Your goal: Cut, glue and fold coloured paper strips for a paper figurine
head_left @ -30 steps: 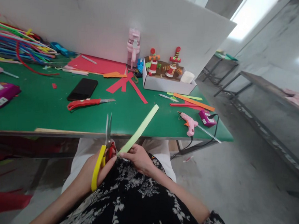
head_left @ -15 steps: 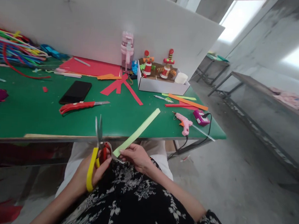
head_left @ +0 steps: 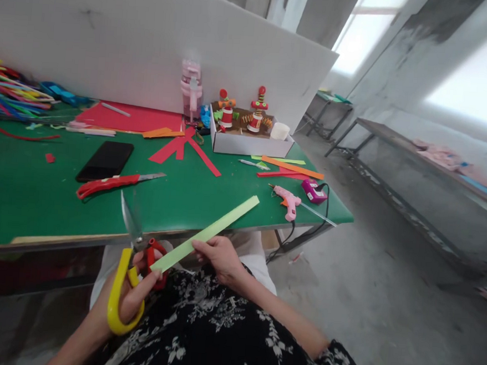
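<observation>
My left hand [head_left: 133,297] is closed around a pair of scissors [head_left: 123,299] with one yellow and one red handle, blades apart and pointing up toward the table. Its thumb also presses on the near end of a light green paper strip [head_left: 206,233]. Farther along, my right hand [head_left: 219,258] pinches that strip between thumb and fingers. The strip slants up to the right, its far end over the table edge. A red utility knife [head_left: 112,184] with its blade out lies beyond the scissors, beside a black phone [head_left: 105,162].
On the green table [head_left: 210,186] lie red paper strips [head_left: 183,147], an orange strip [head_left: 292,167] and a pink glue gun [head_left: 287,201] with its cord hanging off the edge. A white box [head_left: 252,145] holds two small figures. Pipe cleaners [head_left: 13,97] pile up at left.
The left thumb has come onto the near end of the green strip. My right hand now grips it farther along. The scissors have moved left and toward me, and the view has shifted.
</observation>
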Demonstrator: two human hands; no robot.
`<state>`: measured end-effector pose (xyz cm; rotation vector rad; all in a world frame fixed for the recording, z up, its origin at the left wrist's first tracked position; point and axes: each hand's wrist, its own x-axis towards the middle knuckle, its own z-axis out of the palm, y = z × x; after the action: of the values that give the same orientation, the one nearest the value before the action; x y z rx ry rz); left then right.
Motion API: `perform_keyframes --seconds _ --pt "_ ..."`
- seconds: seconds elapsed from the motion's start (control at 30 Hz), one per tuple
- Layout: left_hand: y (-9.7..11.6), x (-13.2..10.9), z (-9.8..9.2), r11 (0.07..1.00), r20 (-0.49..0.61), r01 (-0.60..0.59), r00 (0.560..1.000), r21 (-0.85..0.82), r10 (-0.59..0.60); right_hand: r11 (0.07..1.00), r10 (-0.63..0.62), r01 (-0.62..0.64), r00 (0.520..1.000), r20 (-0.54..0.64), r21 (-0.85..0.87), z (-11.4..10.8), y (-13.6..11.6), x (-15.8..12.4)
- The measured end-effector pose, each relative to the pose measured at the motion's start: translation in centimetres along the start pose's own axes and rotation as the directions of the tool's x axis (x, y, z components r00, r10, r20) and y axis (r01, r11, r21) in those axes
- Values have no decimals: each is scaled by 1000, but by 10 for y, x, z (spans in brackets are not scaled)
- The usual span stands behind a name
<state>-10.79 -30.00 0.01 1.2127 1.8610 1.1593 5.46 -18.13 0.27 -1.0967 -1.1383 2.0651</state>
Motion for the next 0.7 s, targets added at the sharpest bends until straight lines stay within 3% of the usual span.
perform_keyframes --seconds 0.17,0.3,0.53,0.7 --pt "-13 -7 -24 973 22 159 987 -170 -158 989 -108 101 992 -66 -107 -16 -11 -1" --pt "-32 -14 -38 955 -53 227 969 -190 -240 984 -146 130 980 -133 -123 -27 -23 -4" --pt "-42 -27 -59 970 -46 207 976 -125 -214 971 -215 179 946 -243 -162 -48 -40 -8" --pt "-60 -26 -71 952 -19 298 954 -65 -300 957 -278 238 914 -296 -164 -58 -48 -13"
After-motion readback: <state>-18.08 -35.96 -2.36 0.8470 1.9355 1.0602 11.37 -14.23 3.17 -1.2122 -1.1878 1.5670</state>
